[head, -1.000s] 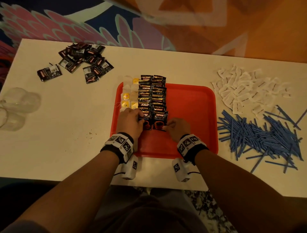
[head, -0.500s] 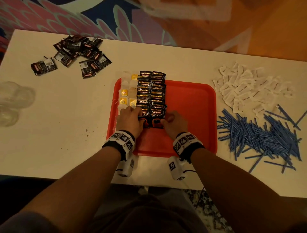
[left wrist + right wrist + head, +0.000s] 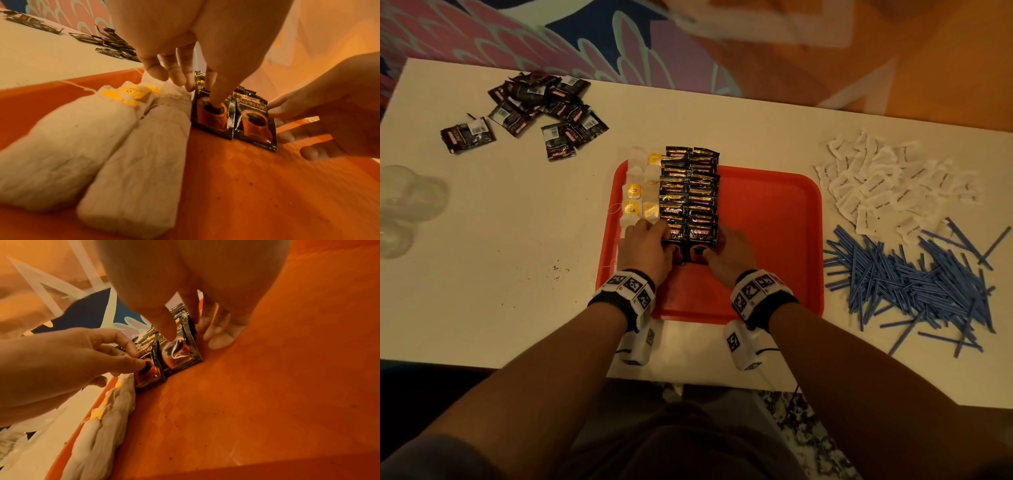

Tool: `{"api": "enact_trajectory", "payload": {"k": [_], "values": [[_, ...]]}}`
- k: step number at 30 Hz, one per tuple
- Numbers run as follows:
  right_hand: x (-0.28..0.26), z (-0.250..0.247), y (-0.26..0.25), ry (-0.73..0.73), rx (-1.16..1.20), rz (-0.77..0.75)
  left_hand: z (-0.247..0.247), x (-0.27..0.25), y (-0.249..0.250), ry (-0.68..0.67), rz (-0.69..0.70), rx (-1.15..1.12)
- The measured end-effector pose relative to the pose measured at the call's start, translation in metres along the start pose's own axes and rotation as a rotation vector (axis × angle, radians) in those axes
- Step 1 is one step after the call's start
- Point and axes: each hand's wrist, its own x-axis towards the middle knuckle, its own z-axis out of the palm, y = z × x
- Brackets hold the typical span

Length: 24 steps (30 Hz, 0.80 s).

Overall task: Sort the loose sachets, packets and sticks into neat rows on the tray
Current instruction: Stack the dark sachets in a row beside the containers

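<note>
Black coffee packets [image 3: 689,236] squared best with gentle inward nudges, left hand [image 3: 645,248] and right hand [image 3: 727,255] fingers spread, thumbs pressing.

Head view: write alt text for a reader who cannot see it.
Both hands, left hand and right hand, press the nearest black coffee sachets in two rows on a red tray, beside tea bags. Loose black sachets, white packets and blue sticks lie on the table.
</note>
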Motion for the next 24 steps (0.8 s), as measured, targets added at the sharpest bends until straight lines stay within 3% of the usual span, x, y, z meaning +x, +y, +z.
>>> {"api": "enact_trajectory", "payload": {"k": [7,12,17,24], "values": [[-0.010,-0.015,-0.009,0.084,-0.006,0.019,-0.017,-0.002,-0.009,0.056,-0.040,-0.126],[-0.010,-0.018,-0.030,0.177,0.010,-0.096,-0.048,0.011,-0.034,0.046,-0.125,-0.148],[-0.005,-0.003,-0.053,0.174,0.092,-0.092,-0.082,0.065,-0.076,-0.031,-0.125,-0.040],[-0.003,0.037,-0.090,0.205,0.022,-0.090,-0.121,0.160,-0.127,-0.153,-0.046,0.156]]}}
